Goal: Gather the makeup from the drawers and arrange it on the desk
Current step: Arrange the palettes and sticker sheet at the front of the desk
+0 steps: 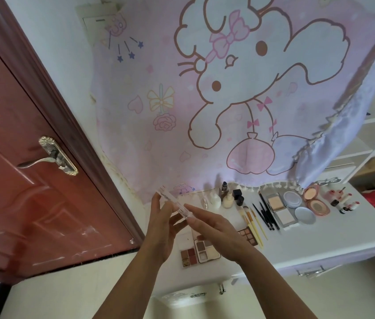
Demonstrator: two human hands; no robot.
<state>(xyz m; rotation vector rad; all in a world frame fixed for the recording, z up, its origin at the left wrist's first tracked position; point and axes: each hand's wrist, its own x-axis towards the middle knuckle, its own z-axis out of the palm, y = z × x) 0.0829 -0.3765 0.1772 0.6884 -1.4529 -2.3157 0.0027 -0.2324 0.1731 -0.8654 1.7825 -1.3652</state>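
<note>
Both hands hold a clear plastic case (175, 204) in the air above the left end of the white desk (320, 240), left of centre in the frame. The left hand (162, 229) cradles it between thumb and loosely bent fingers; the right hand (216, 229) lies nearly flat, its straight fingers resting along the case's near end.

The step looks like setting this case down. It would go best lowered level into the bare patch at the desk's left end, short of the white bottle (214, 200) and clear of the palettes below the hands — a transparent thing is easy to misjudge near an edge.

Counted on the desk:
- three eyeshadow palettes (190, 255)
- about five bottles in the back row
- three yellow-handled brushes (254, 226)
- roughly five black pencils (267, 215), too tightly packed to be sure
- one open rectangular compact (279, 209)
- two round blue compacts (305, 215)
- one open pink compact (317, 207)
- a cluster of small lipsticks (343, 201) at the far right — too small to count
</note>
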